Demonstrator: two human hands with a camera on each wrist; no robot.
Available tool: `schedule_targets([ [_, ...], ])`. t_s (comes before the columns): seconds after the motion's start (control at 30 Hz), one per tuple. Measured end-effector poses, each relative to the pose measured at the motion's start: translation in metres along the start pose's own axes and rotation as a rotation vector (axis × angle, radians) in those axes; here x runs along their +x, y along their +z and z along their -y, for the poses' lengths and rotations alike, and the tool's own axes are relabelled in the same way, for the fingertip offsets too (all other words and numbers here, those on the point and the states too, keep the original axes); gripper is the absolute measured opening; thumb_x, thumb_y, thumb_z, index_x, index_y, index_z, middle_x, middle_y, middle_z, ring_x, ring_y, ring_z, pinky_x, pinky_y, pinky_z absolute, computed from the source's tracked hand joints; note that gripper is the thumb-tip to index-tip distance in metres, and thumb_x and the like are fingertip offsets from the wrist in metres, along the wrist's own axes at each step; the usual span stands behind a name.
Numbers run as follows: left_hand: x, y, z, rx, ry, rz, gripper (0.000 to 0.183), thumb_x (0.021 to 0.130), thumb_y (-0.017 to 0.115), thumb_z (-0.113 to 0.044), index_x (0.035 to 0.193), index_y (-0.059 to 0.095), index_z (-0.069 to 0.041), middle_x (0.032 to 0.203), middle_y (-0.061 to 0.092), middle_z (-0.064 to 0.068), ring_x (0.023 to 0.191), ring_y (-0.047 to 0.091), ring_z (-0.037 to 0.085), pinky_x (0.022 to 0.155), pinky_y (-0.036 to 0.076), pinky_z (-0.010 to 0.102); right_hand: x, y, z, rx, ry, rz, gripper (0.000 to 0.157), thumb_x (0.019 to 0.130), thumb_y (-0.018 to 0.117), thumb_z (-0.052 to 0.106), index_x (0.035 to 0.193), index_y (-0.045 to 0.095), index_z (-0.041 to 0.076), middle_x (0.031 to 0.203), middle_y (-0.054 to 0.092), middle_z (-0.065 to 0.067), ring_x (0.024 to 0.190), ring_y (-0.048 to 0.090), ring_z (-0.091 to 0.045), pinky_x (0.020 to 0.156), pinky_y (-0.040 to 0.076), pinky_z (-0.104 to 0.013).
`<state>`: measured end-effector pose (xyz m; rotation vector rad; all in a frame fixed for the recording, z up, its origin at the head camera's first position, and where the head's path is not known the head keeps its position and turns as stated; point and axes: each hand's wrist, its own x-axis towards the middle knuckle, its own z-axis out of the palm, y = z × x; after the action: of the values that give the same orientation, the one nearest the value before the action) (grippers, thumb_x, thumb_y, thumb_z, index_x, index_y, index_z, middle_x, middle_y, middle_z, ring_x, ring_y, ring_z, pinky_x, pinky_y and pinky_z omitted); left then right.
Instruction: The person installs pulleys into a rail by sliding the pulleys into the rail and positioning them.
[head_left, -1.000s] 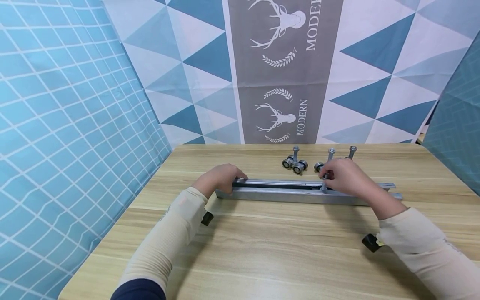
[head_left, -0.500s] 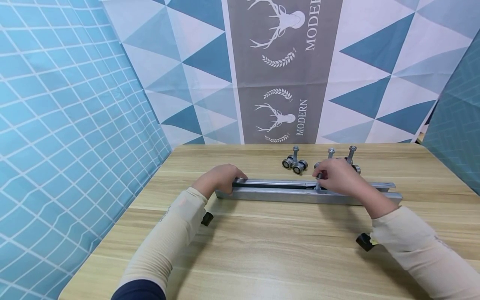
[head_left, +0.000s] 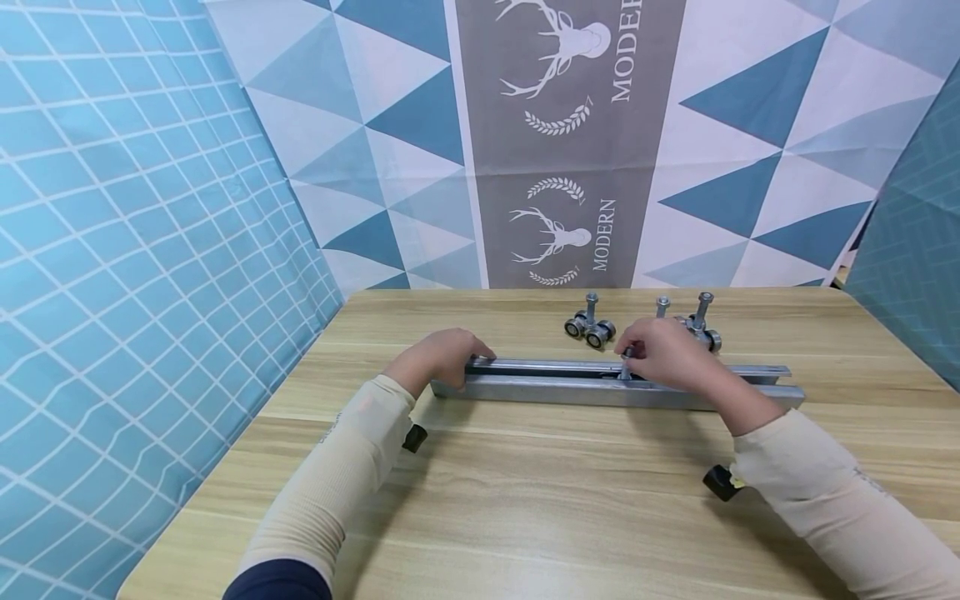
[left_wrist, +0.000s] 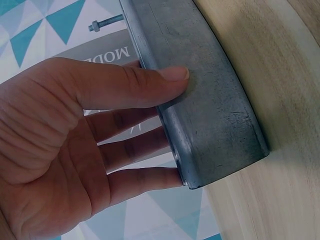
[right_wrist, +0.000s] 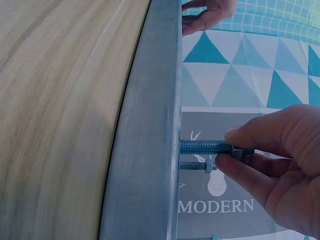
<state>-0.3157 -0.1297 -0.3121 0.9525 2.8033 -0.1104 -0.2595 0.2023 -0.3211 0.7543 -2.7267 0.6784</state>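
Observation:
A grey metal channel rail [head_left: 555,389] lies across the table with its slot facing up. At its left end my left hand [head_left: 442,356] holds it, the thumb on the front wall and the fingers behind, as the left wrist view shows. My right hand [head_left: 671,354] pinches the top of an upright threaded bolt [right_wrist: 205,147] at its nut, between thumb and fingers. That bolt stands up out of the slot right of the rail's middle; its lower end is hidden inside the rail.
Behind the rail stand a roller trolley [head_left: 590,323] with a bolt upright, a second trolley [head_left: 701,323] at the right, and another bolt [head_left: 662,306] partly hidden by my right hand. Patterned cloth [head_left: 390,150] hangs behind the wooden table [head_left: 525,500].
My right hand has slid the bolt leftward along the slot, uncovering more of the right-hand trolley. My left hand and the rail have stayed in place.

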Motion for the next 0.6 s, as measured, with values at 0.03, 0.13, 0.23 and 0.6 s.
schedule_targets([
  [0.03,-0.0001,-0.0001,0.0,0.0,0.0,0.0,0.071,0.067,0.072,0.014,0.13,0.065,-0.018,0.125,0.065,0.002,0.092,0.056,0.014,0.079,0.046,0.032,0.0003,0.0004,0.0,0.0,-0.001,0.0,0.012,0.081,0.07,-0.004,0.09,0.075,0.003,0.084,0.069,-0.006,0.067,0.058,-0.011,0.06,0.049,-0.034],
  [0.13,-0.0003,-0.0002,0.0002,0.001,0.0,-0.003,0.071,0.067,0.072,0.014,0.13,0.065,-0.018,0.125,0.065,0.002,0.09,0.055,0.014,0.078,0.045,0.031,0.0012,0.0011,0.0005,-0.001,0.002,-0.002,0.013,0.08,0.07,-0.004,0.09,0.075,0.004,0.085,0.069,-0.005,0.067,0.058,-0.011,0.06,0.049,-0.034],
  [0.23,-0.0004,0.0001,0.0006,-0.001,-0.001,-0.005,0.071,0.068,0.071,0.014,0.13,0.065,-0.019,0.125,0.065,0.002,0.09,0.054,0.015,0.076,0.045,0.031,0.0025,0.0023,0.001,0.007,-0.012,-0.003,0.014,0.08,0.07,-0.004,0.09,0.076,0.003,0.086,0.07,-0.006,0.064,0.056,-0.01,0.058,0.048,-0.032],
  [0.6,-0.0009,0.0019,0.0012,-0.008,-0.006,-0.011,0.069,0.069,0.071,0.012,0.13,0.065,-0.02,0.126,0.064,0.001,0.088,0.053,0.016,0.072,0.042,0.032,0.0081,0.0066,0.0069,0.016,-0.015,0.011,0.014,0.081,0.069,-0.004,0.092,0.076,0.004,0.086,0.069,-0.005,0.066,0.056,-0.011,0.059,0.047,-0.032],
])
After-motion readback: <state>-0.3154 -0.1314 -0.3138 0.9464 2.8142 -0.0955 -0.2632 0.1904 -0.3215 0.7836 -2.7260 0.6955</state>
